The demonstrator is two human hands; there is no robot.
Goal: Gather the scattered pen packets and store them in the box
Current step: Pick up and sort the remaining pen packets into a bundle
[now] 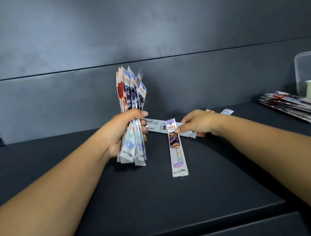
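While most packets stand bunched in left hand point(127, 133), right hand point(198, 125) pinching purple packet point(176, 148); some loose beyond; clear box point(310, 71) at two o'clock, seemingly unfilled.

Print on the pen packets point(176, 148) too blurred to read, perhaps a barcode

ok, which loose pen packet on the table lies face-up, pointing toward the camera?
The purple-ended pen packet under the right hand's thumb; the white one lies crosswise, back up.
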